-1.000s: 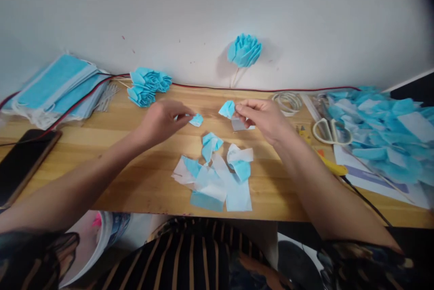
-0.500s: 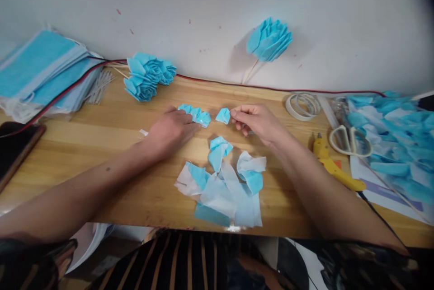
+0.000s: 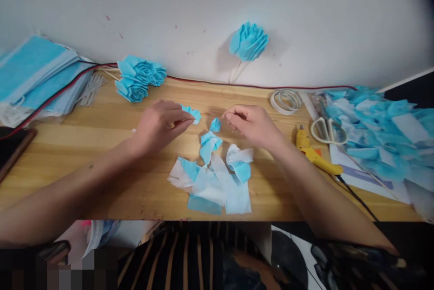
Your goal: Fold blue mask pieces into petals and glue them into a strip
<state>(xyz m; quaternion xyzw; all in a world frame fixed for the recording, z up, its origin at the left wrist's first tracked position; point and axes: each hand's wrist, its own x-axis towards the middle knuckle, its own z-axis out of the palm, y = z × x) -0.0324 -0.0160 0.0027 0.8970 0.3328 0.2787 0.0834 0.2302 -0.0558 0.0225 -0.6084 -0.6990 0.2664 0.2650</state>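
My left hand (image 3: 162, 123) is closed, thumb and fingers drawn together. It hovers just left of a short row of folded light-blue petals (image 3: 194, 114) and partly covers them; whether its fingertips hold anything is hidden. A small folded blue petal (image 3: 215, 124) sits apart, just left of my right hand (image 3: 249, 123). That hand is pinched too, its fingertips short of the petal, and anything between them is too small to make out. Below both hands lie a curled blue piece (image 3: 209, 144), a blue-and-white piece (image 3: 240, 163) and overlapping pale fabric strips (image 3: 208, 186).
At the right are a tape roll (image 3: 285, 101), scissors (image 3: 328, 130), a yellow glue gun (image 3: 315, 154) and a pile of blue pieces (image 3: 383, 132). Blue fabric flowers (image 3: 139, 77) lie back left; another flower (image 3: 249, 41) leans on the wall. Masks (image 3: 37, 77) and a phone (image 3: 13, 150) are left.
My right hand has let go of the small petal, which now lies a little nearer me. My left hand has lifted and drawn back from the petal row. The view has shifted slightly right.
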